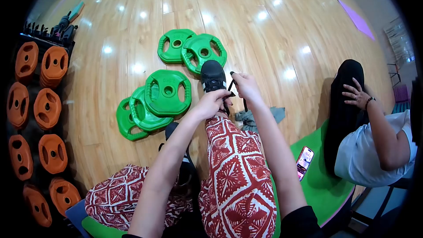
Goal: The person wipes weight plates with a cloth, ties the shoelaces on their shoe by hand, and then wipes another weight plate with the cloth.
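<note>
A black sneaker [213, 71] with white side stripes is on my outstretched foot, its toe reaching the green weight plates. My left hand [212, 102] is closed at the shoe's ankle opening, pinching a black shoelace. Just to the right and slightly higher, my right hand [246, 90] grips the same black shoelace [231, 86], which is drawn out between the two hands, with a loose end hanging below the fingers. My other foot, in a second black shoe [171, 130], is tucked back and partly hidden behind my left forearm.
Green weight plates [168, 91] lie in two overlapping groups on the wooden floor [264, 39]. A rack of orange plates [53, 65] stands at left. On the right, a seated person [370, 150] is by a green mat [326, 194] holding a phone [305, 163]. A grey cloth [251, 121] lies nearby.
</note>
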Demonstrator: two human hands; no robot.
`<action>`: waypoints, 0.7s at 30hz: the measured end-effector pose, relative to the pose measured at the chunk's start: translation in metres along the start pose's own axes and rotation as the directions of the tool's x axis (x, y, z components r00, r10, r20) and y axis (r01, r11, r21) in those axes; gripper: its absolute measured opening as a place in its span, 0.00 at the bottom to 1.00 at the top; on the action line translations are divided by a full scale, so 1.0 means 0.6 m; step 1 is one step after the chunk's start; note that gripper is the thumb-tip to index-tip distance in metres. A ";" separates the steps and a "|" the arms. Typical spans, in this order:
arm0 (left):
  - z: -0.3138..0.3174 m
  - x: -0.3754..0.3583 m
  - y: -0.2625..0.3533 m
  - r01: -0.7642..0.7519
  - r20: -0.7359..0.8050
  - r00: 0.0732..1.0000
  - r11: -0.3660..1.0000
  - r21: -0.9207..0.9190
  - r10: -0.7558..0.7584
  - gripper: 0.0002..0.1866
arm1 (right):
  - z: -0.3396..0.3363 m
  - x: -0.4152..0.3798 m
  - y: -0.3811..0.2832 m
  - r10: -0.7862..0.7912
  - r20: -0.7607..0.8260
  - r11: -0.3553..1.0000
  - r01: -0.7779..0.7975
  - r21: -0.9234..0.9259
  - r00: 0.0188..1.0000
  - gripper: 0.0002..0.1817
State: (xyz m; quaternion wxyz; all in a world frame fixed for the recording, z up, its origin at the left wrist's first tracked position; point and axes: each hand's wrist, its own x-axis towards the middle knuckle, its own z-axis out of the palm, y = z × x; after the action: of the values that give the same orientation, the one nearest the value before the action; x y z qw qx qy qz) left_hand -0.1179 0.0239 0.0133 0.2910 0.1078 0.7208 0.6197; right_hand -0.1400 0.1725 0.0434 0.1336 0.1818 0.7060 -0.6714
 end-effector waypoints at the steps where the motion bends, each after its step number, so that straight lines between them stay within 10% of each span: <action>1: 0.003 -0.002 0.000 -0.015 0.021 1.000 1.000 0.026 0.015 0.15 | 0.004 0.005 0.004 -0.047 -0.041 0.998 0.045 -0.049 0.998 0.16; 8: 0.012 0.005 -0.027 -0.091 -0.098 0.992 0.983 -0.160 0.076 0.19 | 0.046 -0.047 0.015 -0.338 -0.062 0.894 0.300 -0.332 0.939 0.14; 10: 0.007 0.010 -0.043 -0.050 -0.297 0.950 0.985 0.167 0.099 0.08 | 0.037 -0.057 0.056 -0.392 -0.012 0.877 0.370 -0.306 0.920 0.15; 12: 0.003 0.007 -0.046 -0.087 -0.321 0.943 0.996 0.010 0.085 0.10 | 0.031 -0.078 0.082 -0.469 0.044 0.769 0.432 -0.472 0.882 0.14; 14: 0.008 -0.010 -0.017 -0.059 -0.201 0.977 0.825 -0.562 -0.066 0.11 | 0.031 -0.082 0.105 -0.438 -0.008 0.846 0.409 -0.342 0.899 0.13; 21: 0.005 -0.005 -0.015 -0.008 -0.226 0.967 0.868 -0.497 -0.121 0.10 | -0.004 -0.074 0.098 -0.464 0.208 0.652 0.491 -0.578 0.861 0.12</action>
State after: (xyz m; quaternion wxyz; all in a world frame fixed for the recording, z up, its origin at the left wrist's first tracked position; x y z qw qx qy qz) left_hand -0.1122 0.0231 0.0056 0.2338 -0.0703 0.5722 0.7830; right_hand -0.0743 0.1734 0.0099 0.0182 -0.0775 0.9040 -0.4200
